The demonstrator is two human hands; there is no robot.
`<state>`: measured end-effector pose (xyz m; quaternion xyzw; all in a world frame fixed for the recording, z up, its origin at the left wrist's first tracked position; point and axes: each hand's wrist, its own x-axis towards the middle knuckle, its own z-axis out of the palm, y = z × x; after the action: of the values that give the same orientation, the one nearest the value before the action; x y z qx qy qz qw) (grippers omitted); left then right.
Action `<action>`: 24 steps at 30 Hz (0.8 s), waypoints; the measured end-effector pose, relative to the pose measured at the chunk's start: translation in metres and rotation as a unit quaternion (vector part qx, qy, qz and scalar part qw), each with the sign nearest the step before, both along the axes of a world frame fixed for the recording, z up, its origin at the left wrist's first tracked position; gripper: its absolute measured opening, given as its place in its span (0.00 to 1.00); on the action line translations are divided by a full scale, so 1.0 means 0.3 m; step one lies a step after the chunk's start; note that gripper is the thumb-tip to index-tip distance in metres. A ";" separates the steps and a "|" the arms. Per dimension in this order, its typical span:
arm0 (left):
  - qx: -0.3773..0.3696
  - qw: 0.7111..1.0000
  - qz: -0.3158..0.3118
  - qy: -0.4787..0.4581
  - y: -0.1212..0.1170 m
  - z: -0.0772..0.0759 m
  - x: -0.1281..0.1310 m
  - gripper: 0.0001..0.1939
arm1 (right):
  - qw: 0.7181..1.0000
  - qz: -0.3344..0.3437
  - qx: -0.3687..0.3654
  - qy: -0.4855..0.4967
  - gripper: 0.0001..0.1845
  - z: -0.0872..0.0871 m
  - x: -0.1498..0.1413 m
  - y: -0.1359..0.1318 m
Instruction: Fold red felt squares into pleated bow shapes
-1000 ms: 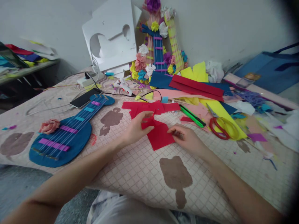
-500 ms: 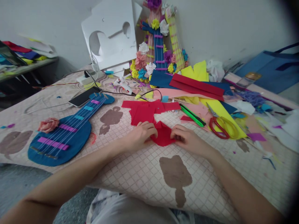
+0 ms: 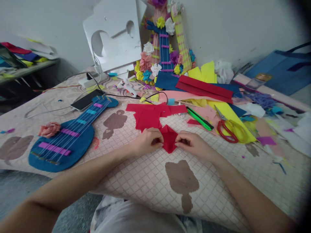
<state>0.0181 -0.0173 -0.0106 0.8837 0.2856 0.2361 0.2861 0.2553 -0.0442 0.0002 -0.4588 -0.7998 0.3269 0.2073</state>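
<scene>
The red piece point(image 3: 169, 140) has just been drawn in from a broader, rounder spread to a narrow, pointed, diamond-like shape, with a raised peak towards its far end. The left hand point(image 3: 149, 142) and the right hand point(image 3: 194, 145) are nearer each other than a moment ago, which suggests that the sides are being folded or gathered inwards and that the shaping is under way rather than finished.

The left hand has its thumb and fingertips closed together on the left side of the red piece; the right hand pinches its right side in the same way. The piece lies between them, around the middle of the cloth-covered surface point(image 3: 136, 184), back from its near edge. Whether its underside touches the cloth all over, I cannot tell.

Just beyond the left hand, towards the far edge, lie overlapping red cut pieces point(image 3: 147, 117), seemingly more of the same material. A green cutter point(image 3: 199, 118) lies beyond the right hand, and scissors point(image 3: 219, 127) with red and yellow handles rest farther right. A blue guitar model point(image 3: 82, 142) with a pink paper rose point(image 3: 50, 129) on it lies at the left, near the left part of the near edge, with a phone point(image 3: 81, 103) beside its neck
</scene>
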 end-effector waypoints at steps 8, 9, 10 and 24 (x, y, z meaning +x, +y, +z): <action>-0.018 0.998 0.067 0.001 -0.016 -0.006 0.032 0.03 | 0.999 -0.035 0.020 -0.019 0.05 -0.017 -0.026 -0.006; -0.017 0.997 0.073 0.005 -0.018 -0.007 0.035 0.03 | 0.999 -0.039 0.027 -0.026 0.05 -0.019 -0.028 -0.007; -0.017 0.997 0.079 0.007 -0.020 -0.008 0.038 0.03 | 0.998 -0.042 0.032 -0.033 0.05 -0.021 -0.029 -0.007; -0.054 0.988 0.143 0.006 -0.036 -0.006 0.066 0.01 | 0.992 -0.068 0.088 -0.067 0.05 -0.043 -0.053 -0.012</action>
<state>0.0379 -0.0280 -0.0124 0.8186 0.4230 0.2531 0.2949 0.2393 -0.0479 -0.0127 -0.5133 -0.8042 0.2091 0.2145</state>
